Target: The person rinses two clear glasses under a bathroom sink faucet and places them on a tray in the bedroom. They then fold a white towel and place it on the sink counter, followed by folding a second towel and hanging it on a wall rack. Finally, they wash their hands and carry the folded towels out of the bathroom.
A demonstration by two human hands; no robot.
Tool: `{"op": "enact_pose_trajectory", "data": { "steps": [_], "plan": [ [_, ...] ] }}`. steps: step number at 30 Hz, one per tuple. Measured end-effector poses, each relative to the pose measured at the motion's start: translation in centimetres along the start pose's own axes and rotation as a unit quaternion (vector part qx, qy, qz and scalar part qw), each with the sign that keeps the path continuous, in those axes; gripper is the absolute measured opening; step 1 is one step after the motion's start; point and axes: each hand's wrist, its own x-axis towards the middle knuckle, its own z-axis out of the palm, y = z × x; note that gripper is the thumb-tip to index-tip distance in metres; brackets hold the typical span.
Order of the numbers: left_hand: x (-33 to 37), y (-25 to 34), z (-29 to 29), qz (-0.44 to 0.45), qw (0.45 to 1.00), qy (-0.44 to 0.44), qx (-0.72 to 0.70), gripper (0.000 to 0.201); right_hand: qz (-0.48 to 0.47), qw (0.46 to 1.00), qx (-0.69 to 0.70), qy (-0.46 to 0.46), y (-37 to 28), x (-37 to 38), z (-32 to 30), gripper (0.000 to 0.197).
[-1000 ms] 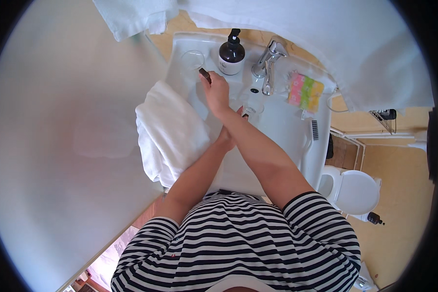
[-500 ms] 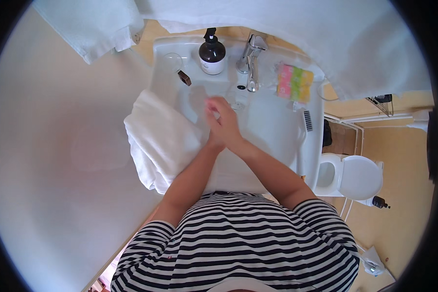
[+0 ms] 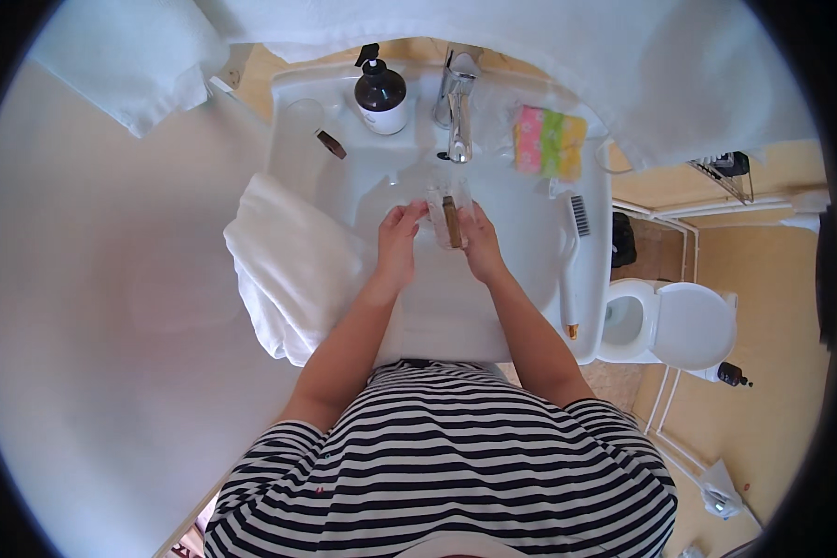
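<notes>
Over the basin of the white sink (image 3: 521,298), both my hands grip a small clear item with a brown strip (image 3: 452,223) down its middle. My right hand (image 3: 482,246) has its fingers closed on the item's right side. At the left edge, the fingertips of my left hand (image 3: 400,244) pinch it. The item's exact kind is not clear from this view. Just beyond it, the chrome faucet (image 3: 458,116) points its spout toward my hands. A similar small brown piece (image 3: 330,144) lies on the sink's far left part, beside a clear round outline.
A white towel (image 3: 288,270) drapes over the sink's left edge. A dark pump bottle (image 3: 379,98) stands left of the faucet. At right lie a pink, green and yellow package (image 3: 550,141) and a white-handled brush (image 3: 571,270). Beyond the sink is a toilet (image 3: 693,325).
My hands were pressed together over the basin. Now they are apart, with the clear item and its brown strip showing between them.
</notes>
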Motion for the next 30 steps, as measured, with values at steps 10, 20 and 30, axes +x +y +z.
{"op": "enact_pose_trajectory", "data": {
  "steps": [10, 20, 30],
  "plan": [
    [2.9, 0.4, 1.2, -0.096, 0.971, -0.201, -0.081, 0.047, 0.228, 0.902, 0.248, -0.271, -0.2, 0.5, -2.5, 0.055],
    [3.4, 0.0, 4.3, -0.035, 0.997, -0.068, -0.014, 0.045, 0.122, 0.991, -0.037, -0.031, 2.5, 1.9, -3.4, 0.052],
    [3.3, 0.4, 2.1, -0.102, 0.954, -0.179, -0.216, 0.043, 0.232, 0.867, 0.245, -0.366, -1.1, 2.1, -3.8, 0.041]
  ]
}}
